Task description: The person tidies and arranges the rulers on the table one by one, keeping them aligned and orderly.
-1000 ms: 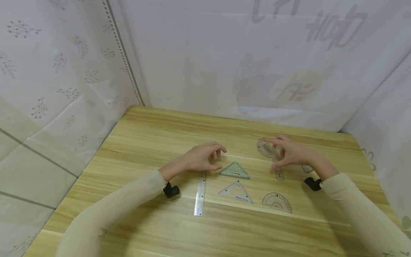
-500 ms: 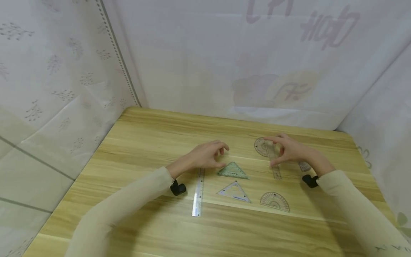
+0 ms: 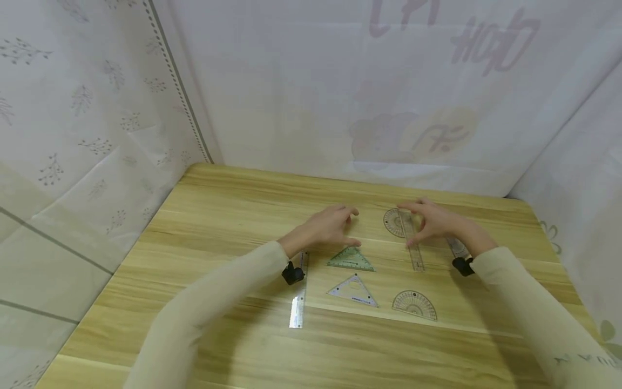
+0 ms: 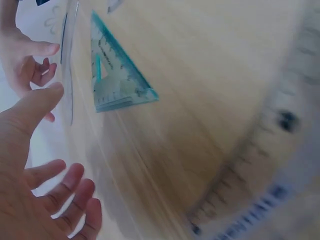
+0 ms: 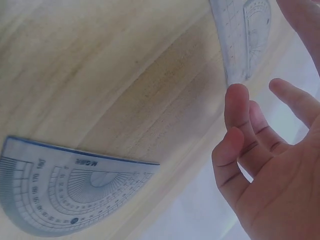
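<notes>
My left hand (image 3: pixel 326 228) hovers just behind a green triangular set square (image 3: pixel 351 260), thumb and fingers spread around nothing. In the left wrist view that set square (image 4: pixel 117 75) lies flat, apart from the hand (image 4: pixel 30 185). My right hand (image 3: pixel 439 222) spreads its thumb and fingertips over a clear ruler (image 3: pixel 416 259), which partly covers a round protractor (image 3: pixel 392 221). In the right wrist view the fingers are loosely bent with nothing between them; whether a fingertip touches the ruler (image 5: pixel 235 45) I cannot tell. A half-round protractor (image 5: pixel 80 185) lies beside this hand.
A long ruler (image 3: pixel 297 310) lies partly under my left wrist. A pale set square (image 3: pixel 357 296) and another half-round protractor (image 3: pixel 414 305) lie nearer me. All rest on a wooden table (image 3: pixel 233 346) with printed cloth (image 3: pixel 272 97) hanging behind.
My left hand has moved right and slightly farther away, from beside the green set square to behind it. My right hand stays nearly in place as the head view shifts a little.
</notes>
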`<state>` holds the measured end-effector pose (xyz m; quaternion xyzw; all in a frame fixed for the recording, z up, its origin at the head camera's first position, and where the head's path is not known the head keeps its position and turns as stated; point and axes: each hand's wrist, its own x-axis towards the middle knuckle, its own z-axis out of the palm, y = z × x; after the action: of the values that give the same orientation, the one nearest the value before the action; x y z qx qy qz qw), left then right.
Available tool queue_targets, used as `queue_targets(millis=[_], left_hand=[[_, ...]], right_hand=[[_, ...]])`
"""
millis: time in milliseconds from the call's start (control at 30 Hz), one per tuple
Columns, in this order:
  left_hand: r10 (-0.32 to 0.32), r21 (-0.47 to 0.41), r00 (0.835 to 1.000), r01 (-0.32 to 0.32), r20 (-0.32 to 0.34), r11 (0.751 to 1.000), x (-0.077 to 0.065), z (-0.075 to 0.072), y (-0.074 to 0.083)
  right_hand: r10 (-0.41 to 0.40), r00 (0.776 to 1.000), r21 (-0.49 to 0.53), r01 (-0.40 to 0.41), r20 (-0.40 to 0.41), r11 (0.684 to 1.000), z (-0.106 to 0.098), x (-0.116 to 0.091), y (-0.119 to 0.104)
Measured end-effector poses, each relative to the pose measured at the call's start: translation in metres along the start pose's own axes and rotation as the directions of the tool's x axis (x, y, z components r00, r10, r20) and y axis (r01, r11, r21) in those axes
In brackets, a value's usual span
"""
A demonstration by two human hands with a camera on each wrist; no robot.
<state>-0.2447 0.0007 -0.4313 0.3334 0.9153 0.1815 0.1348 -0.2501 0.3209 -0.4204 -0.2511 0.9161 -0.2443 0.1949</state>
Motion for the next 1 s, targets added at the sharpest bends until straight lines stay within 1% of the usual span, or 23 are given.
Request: queue_targets(millis=[200, 367, 500, 667, 800, 867, 1000], left_hand=[[-0.047, 0.043, 0.998, 0.045, 0.039, 0.998, 0.017, 0.003, 0.009], [-0.067, 0.066, 0.996, 0.063, 0.064, 0.996, 0.029, 0.004, 0.018], [-0.084, 0.082, 0.995, 0.079, 0.062, 0.994, 0.041, 0.006, 0.026], [-0.106, 0.113, 0.993, 0.099, 0.055, 0.989, 0.057, 0.012, 0.034], [-0.12, 0.125, 0.992, 0.113, 0.048, 0.986, 0.064, 0.014, 0.038], [-0.122, 0.111, 0.992, 0.117, 0.038, 0.987, 0.066, 0.014, 0.038], [-0.106, 0.05, 0.994, 0.105, 0.008, 0.993, 0.068, 0.016, 0.038]], right_hand=[[0.02, 1.0, -0.062, -0.019, 0.018, 0.998, -0.002, 0.012, 0.0], [0.027, 0.999, -0.094, -0.024, 0.026, 0.995, -0.003, 0.019, -0.001], [0.046, 0.998, -0.105, -0.042, 0.036, 0.994, -0.003, 0.022, 0.001], [0.06, 0.997, -0.112, -0.054, 0.048, 0.992, -0.001, 0.027, 0.006], [0.063, 0.997, -0.113, -0.057, 0.053, 0.992, -0.001, 0.03, 0.007], [0.063, 0.997, -0.116, -0.057, 0.052, 0.992, -0.001, 0.03, 0.007], [0.06, 0.997, -0.117, -0.054, 0.045, 0.992, 0.0, 0.03, 0.005]])
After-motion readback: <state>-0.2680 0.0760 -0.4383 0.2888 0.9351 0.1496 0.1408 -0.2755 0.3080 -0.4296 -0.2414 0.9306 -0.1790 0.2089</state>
